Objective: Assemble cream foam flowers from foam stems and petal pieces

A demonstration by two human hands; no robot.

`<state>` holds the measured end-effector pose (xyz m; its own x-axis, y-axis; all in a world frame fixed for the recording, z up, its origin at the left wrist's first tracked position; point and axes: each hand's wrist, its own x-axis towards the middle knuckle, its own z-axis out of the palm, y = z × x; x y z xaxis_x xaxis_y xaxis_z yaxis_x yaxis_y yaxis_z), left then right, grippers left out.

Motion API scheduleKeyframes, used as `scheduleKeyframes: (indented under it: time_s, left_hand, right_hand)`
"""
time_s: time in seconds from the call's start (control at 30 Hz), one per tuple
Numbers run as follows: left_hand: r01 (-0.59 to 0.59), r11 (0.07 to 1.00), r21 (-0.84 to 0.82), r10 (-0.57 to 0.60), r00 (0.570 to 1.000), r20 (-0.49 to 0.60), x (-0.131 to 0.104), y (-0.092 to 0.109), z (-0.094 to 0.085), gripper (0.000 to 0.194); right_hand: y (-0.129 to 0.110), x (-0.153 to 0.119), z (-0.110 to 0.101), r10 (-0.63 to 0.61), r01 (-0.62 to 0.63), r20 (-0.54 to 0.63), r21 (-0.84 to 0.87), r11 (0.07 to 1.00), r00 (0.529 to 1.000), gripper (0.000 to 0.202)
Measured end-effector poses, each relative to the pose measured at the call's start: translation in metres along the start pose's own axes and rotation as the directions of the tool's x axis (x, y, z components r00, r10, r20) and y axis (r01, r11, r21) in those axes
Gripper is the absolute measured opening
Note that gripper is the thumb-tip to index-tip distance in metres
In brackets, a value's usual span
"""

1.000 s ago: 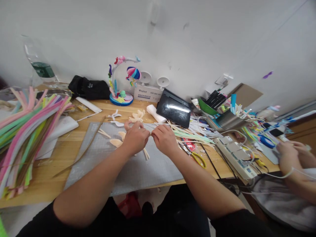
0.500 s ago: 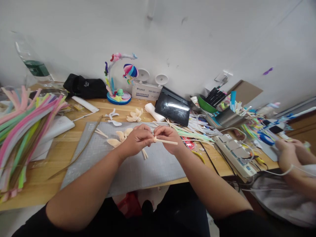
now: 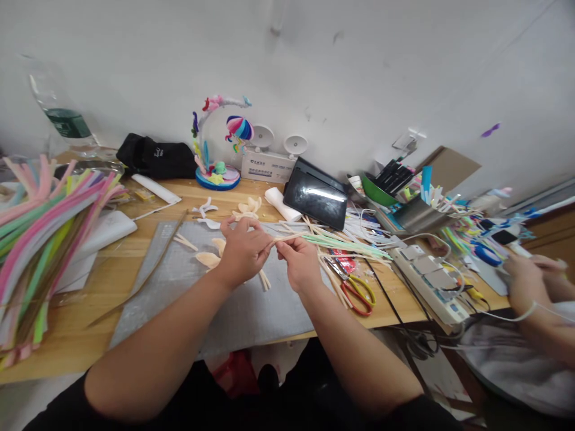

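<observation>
Above the grey cutting mat (image 3: 278,323), my left hand (image 3: 246,250) and my right hand (image 3: 300,262) pinch a thin cream pipe cleaner (image 3: 287,239) between them. Fingertips of both hands almost meet, and the fingers hide part of the stem. Cream petal shapes (image 3: 207,259) lie on the mat beside my left hand, partly covered by it. Another cream petal piece (image 3: 250,206) rests behind that hand. Short cream stems (image 3: 265,280) lie on the mat between my wrists. To the right of my right hand are scissors (image 3: 358,294) with red and yellow handles.
A bundle of coloured pipe cleaners (image 3: 49,239) fills the left side. At the back stand a colourful craft ornament (image 3: 218,178), a white box (image 3: 267,166) and a black tablet-like device (image 3: 314,194). A power strip (image 3: 429,287) lies right, near another person's hands (image 3: 525,275).
My right hand has turned and shifted slightly downward, uncovering the scissors. My left hand has tilted, with its fingers raised. The stem's free end no longer points out across my right hand.
</observation>
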<state>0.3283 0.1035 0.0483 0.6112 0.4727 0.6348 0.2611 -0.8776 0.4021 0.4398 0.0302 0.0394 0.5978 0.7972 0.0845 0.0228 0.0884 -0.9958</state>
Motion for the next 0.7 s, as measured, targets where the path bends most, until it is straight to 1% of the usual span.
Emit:
scheduleKeyframes:
  time_s: [0.03, 0.07, 0.1, 0.13, 0.17, 0.2, 0.23, 0.27, 0.3, 0.33, 0.37, 0.4, 0.43, 0.5, 0.57, 0.63, 0.7]
  left_hand:
    - [0.005, 1.0, 0.011, -0.005, 1.0, 0.01, 0.0, -0.001, 0.001, 0.019]
    - [0.026, 1.0, 0.009, -0.026, 0.999, 0.021, 0.0, -0.001, 0.002, 0.018]
    - [0.061, 0.998, -0.003, -0.061, 0.997, 0.036, 0.001, -0.002, 0.002, 0.018]
    - [0.105, 0.994, -0.022, -0.104, 0.993, 0.057, 0.002, -0.003, 0.003, 0.017]
    - [0.152, 0.987, -0.044, -0.148, 0.986, 0.082, 0.003, -0.003, 0.004, 0.018]
    - [0.193, 0.979, -0.062, -0.186, 0.976, 0.11, 0.004, -0.004, 0.004, 0.018]
    - [0.222, 0.972, -0.074, -0.21, 0.968, 0.14, 0.005, -0.004, 0.004, 0.018]
    - [0.236, 0.969, -0.078, -0.221, 0.961, 0.168, 0.006, -0.004, 0.004, 0.019]
    - [0.239, 0.968, -0.074, -0.222, 0.956, 0.192, 0.007, -0.004, 0.004, 0.021]
    - [0.236, 0.969, -0.068, -0.217, 0.953, 0.213, 0.007, -0.004, 0.004, 0.022]
    - [0.233, 0.97, -0.063, -0.213, 0.949, 0.233, 0.008, -0.004, 0.004, 0.023]
    - [0.238, 0.969, -0.061, -0.215, 0.943, 0.254, 0.008, -0.004, 0.003, 0.024]
    - [0.249, 0.966, -0.065, -0.223, 0.935, 0.275, 0.009, -0.004, 0.003, 0.023]
    - [0.281, 0.954, -0.099, -0.236, 0.916, 0.325, 0.009, -0.006, 0.001, 0.022]
    - [0.307, 0.939, -0.158, -0.231, 0.898, 0.374, 0.01, -0.007, 0.0, 0.021]
    - [0.321, 0.923, -0.21, -0.215, 0.886, 0.412, 0.01, -0.009, 0.0, 0.021]
    - [0.331, 0.916, -0.225, -0.208, 0.874, 0.439, 0.01, -0.01, -0.001, 0.021]
  right_hand:
    - [0.001, 0.0, -0.001, 0.015, -0.014, 0.009, -0.015, 1.0, 1.0, 0.014]
    - [0.002, 0.001, -0.004, 0.004, -0.003, 0.024, -0.067, 0.998, 1.0, 0.016]
    - [0.002, 0.001, -0.008, -0.046, 0.05, 0.024, -0.154, 0.987, 0.999, 0.017]
    - [0.001, 0.0, -0.013, -0.145, 0.143, 0.011, -0.27, 0.952, 0.989, 0.018]
    - [0.0, 0.0, -0.018, -0.285, 0.263, 0.006, -0.403, 0.876, 0.958, 0.019]
    - [-0.003, 0.0, -0.023, -0.438, 0.387, 0.034, -0.533, 0.752, 0.898, 0.021]
    - [-0.006, 0.0, -0.027, -0.565, 0.491, 0.105, -0.639, 0.592, 0.818, 0.023]
    - [-0.009, 0.0, -0.03, -0.64, 0.57, 0.213, -0.703, 0.424, 0.739, 0.026]
    - [-0.013, 0.001, -0.032, -0.659, 0.63, 0.337, -0.727, 0.271, 0.672, 0.027]
    - [-0.015, 0.003, -0.033, -0.638, 0.675, 0.452, -0.723, 0.146, 0.623, 0.025]
    - [-0.018, 0.005, -0.033, -0.604, 0.706, 0.541, -0.706, 0.052, 0.586, 0.022]
    - [-0.019, 0.007, -0.033, -0.57, 0.727, 0.604, -0.687, -0.017, 0.557, 0.018]
    - [-0.02, 0.009, -0.033, -0.543, 0.741, 0.647, -0.668, -0.066, 0.535, 0.015]
    - [-0.021, 0.013, -0.033, -0.502, 0.761, 0.703, -0.637, -0.126, 0.505, 0.016]
    - [-0.022, 0.016, -0.035, -0.463, 0.783, 0.748, -0.6, -0.165, 0.476, 0.019]
    - [-0.023, 0.018, -0.037, -0.422, 0.808, 0.79, -0.557, -0.192, 0.445, 0.021]
    - [-0.024, 0.019, -0.039, -0.373, 0.83, 0.822, -0.523, -0.194, 0.431, 0.022]
